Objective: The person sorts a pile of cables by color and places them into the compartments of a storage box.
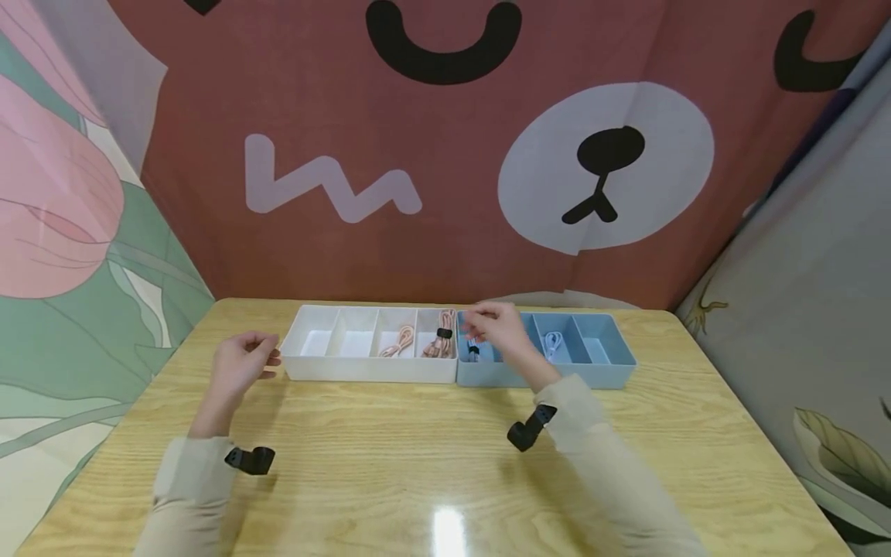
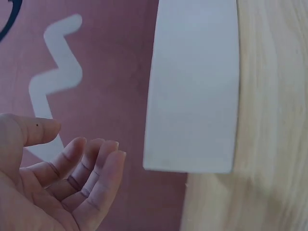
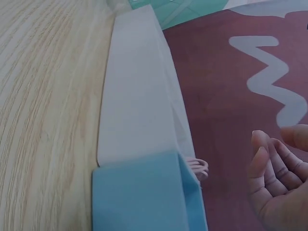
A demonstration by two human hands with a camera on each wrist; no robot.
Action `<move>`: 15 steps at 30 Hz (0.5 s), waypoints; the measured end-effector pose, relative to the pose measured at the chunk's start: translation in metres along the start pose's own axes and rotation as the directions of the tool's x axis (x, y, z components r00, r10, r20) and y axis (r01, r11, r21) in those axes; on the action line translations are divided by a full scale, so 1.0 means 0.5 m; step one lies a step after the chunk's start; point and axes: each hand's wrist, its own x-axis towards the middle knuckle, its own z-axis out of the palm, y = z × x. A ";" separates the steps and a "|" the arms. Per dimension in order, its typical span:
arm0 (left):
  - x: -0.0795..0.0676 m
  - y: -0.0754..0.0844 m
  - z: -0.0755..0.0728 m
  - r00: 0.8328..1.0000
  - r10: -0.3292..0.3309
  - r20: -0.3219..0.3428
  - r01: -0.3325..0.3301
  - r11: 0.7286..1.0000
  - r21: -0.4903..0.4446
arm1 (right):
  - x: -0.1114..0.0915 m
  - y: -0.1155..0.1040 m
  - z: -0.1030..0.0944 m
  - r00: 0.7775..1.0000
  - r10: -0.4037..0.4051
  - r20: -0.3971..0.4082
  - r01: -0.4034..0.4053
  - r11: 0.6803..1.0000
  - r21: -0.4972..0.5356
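Observation:
A white divided box (image 1: 369, 370) and a blue divided box (image 1: 571, 377) stand end to end on the table. My left hand (image 1: 240, 367) hovers by the white box's left end, its fingers loosely bent around nothing. Over the blue box's left end is my right hand (image 1: 503, 331); in the right wrist view its relaxed fingers (image 3: 258, 163) hold nothing. In the white box lie a coiled pink cable (image 1: 400, 342) and a pinkish cable bundle (image 1: 433, 348) with a black strap. A white cable (image 1: 553, 344) sits in the blue box. Partly below my right hand is a black-banded item (image 1: 474, 353).
The wooden table (image 1: 362, 464) carries both boxes near its back edge. Behind it hangs a reddish-brown cloth (image 1: 445, 255) with a cartoon bear face. Printed cloths flank the table on both sides. A small black camera (image 1: 532, 428) is worn on each wrist.

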 end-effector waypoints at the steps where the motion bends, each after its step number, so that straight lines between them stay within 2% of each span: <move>1: -0.001 0.006 0.004 1.000 0.022 0.001 -0.022 1.000 0.002 | -0.004 -0.001 -0.007 1.000 -0.005 0.001 0.005 1.000 0.000; 6: -0.007 0.038 0.020 0.996 0.090 0.025 -0.089 0.996 -0.027 | -0.022 -0.002 -0.042 0.999 -0.039 0.002 0.039 0.999 0.007; 15: -0.025 0.085 0.040 0.987 0.155 0.053 -0.150 0.985 -0.088 | -0.062 -0.007 -0.090 0.998 -0.070 0.010 0.070 0.998 0.004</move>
